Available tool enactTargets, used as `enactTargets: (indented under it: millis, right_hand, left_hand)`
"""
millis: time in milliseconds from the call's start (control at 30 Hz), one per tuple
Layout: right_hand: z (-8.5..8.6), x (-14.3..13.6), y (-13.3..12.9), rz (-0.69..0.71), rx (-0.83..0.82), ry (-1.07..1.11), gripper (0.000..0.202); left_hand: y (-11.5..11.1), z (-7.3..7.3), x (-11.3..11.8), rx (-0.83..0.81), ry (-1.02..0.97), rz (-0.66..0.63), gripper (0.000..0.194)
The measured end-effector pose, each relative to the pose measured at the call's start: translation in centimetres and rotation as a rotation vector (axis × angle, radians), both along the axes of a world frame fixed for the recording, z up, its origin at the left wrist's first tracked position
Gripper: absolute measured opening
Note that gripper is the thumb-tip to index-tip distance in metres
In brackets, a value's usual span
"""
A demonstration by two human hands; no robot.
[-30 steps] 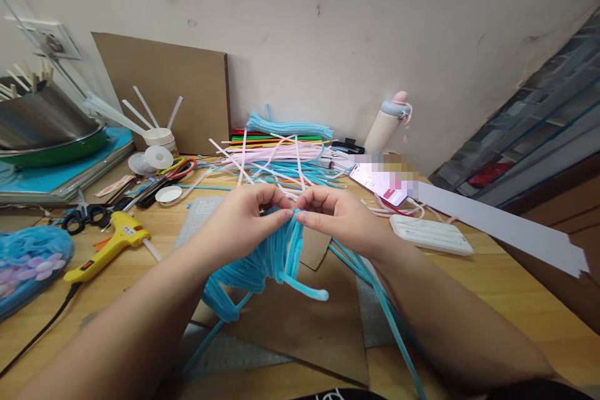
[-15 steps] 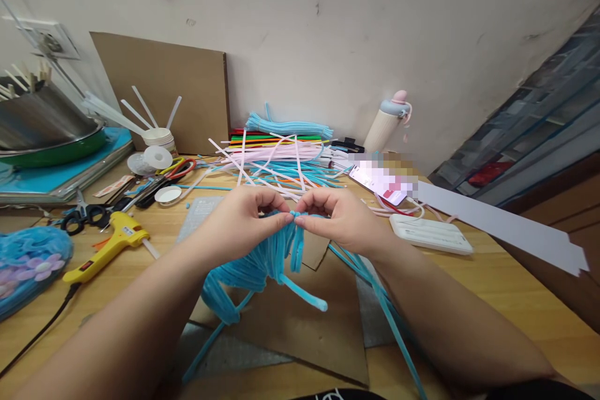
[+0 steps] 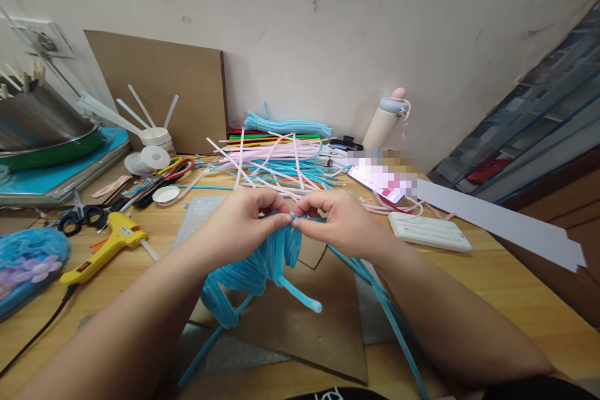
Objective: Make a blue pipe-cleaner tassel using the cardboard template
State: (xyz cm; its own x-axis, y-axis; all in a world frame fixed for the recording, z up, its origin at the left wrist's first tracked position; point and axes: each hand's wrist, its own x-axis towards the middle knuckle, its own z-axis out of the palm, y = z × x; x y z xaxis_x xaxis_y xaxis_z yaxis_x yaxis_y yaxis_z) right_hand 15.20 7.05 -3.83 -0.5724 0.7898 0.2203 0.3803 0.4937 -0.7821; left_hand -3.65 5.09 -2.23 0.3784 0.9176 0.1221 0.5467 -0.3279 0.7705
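Observation:
A blue fuzzy bundle of looped pipe cleaners hangs beneath my fingers, above a brown cardboard sheet. My left hand pinches the top of the bundle between thumb and forefinger. Close against it, my right hand has thumb and forefinger closed on the same blue piece, and the two sets of fingertips nearly touch. One loose blue end sticks out low to the right. Long blue stems run down beneath my right forearm. The pinched spot itself is small and partly covered by my fingers.
Pink, blue and other coloured stems lie by the wall. At the left are a yellow glue gun, scissors and a blue flowered piece. A phone, white power bank and bottle stand or lie right.
The small hanging loops have shifted left against the larger bundle. My hands remain pinched together, with my right fingertips slightly further left. The whole view has shifted a little.

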Motion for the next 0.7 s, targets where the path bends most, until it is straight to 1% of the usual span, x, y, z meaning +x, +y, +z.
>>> enactTargets:
  millis: [133, 233, 333, 433, 533, 633, 700]
  right_hand:
    - [-0.09, -0.11, -0.09, 0.012, 0.000, -0.008, 0.008]
    - [0.09, -0.04, 0.07, 0.011, -0.002, -0.022, 0.010]
    - [0.30, 0.16, 0.35, 0.034, -0.040, -0.034, 0.015]
    - [0.37, 0.32, 0.50, 0.022, -0.088, -0.043, 0.014]
    - [0.35, 0.36, 0.46, -0.010, -0.115, -0.015, 0.015]
    - [0.35, 0.31, 0.40, -0.009, -0.132, 0.023, 0.015]
    - [0.35, 0.29, 0.42, -0.011, -0.141, 0.064, 0.013]
  left_hand:
    - [0.27, -0.24, -0.18, -0.002, 0.031, -0.008, 0.014]
    - [0.39, -0.23, -0.29, 0.004, 0.045, 0.011, 0.015]
    - [0.41, -0.09, -0.32, 0.020, 0.034, 0.037, 0.017]
    - [0.37, -0.02, -0.25, 0.020, 0.018, 0.037, 0.019]
    - [0.28, -0.10, -0.12, 0.011, 0.014, 0.037, 0.022]
    - [0.21, -0.21, -0.06, 0.026, 0.027, 0.048, 0.023]
    - [0.17, -0.20, -0.09, 0.034, 0.029, 0.031, 0.022]
